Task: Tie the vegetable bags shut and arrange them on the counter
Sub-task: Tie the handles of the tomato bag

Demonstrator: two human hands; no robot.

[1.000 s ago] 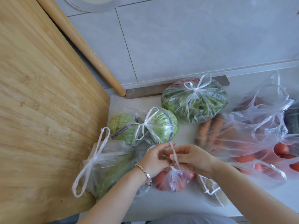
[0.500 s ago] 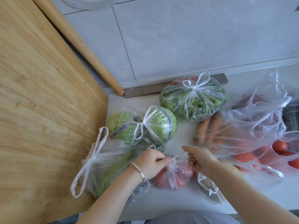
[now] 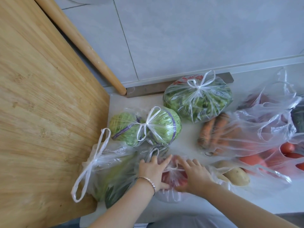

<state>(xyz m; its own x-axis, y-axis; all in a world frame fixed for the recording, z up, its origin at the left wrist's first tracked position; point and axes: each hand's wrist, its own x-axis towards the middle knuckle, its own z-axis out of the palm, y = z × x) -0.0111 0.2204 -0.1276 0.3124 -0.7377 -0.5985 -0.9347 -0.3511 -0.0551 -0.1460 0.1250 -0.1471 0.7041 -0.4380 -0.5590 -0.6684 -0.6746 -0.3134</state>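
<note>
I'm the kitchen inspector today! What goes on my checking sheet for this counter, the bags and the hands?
Surface: pale counter, bare patches between the bags.
Job's things: small red-vegetable bag is knotted and sits under both hands. The cabbage bag, leafy greens bag and green-vegetable bag are tied. The carrot bag, potato bag and tomato bag seem untied, with loose handles.
Clutter: wooden board at the left, with a rolling pin beside it.
Hands: left hand and right hand rest on the small bag, fingers straight.
Cables: nothing seen.
Surroundings: grey tiled wall, with a metal strip at its foot.
</note>
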